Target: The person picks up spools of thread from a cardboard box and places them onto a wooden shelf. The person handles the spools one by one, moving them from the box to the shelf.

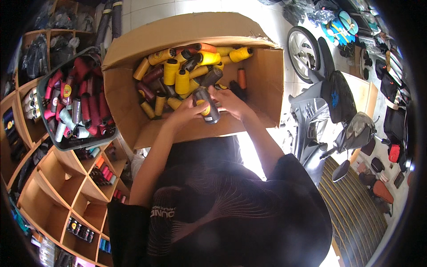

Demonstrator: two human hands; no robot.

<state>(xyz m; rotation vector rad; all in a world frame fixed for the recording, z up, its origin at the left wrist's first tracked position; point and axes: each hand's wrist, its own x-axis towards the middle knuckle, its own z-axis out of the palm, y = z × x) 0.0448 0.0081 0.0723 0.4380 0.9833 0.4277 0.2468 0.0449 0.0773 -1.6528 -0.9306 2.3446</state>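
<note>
A dark thread spool (pixel 211 116) with a yellow label is gripped in my left hand (pixel 188 110), tilted over the near side of an open cardboard box (pixel 262 95). My right hand (pixel 231 103) is close beside the spool's upper end, fingers drawn together; whatever they pinch is too small to make out. Beneath and beyond my hands, the box holds many spools lying at odd angles, mostly yellow ones (pixel 182 82), with some maroon spools (pixel 153 74) and dark ones. An orange spool (pixel 241 78) stands near the right wall of the box.
Left of the box, a dark plastic crate (pixel 84 143) is heaped with red, maroon and pale spools. Wooden shelving (pixel 60 175) with more spools curves along the left. A motorbike (pixel 307 107) stands at the right, near a ribbed shutter-like panel (pixel 353 213).
</note>
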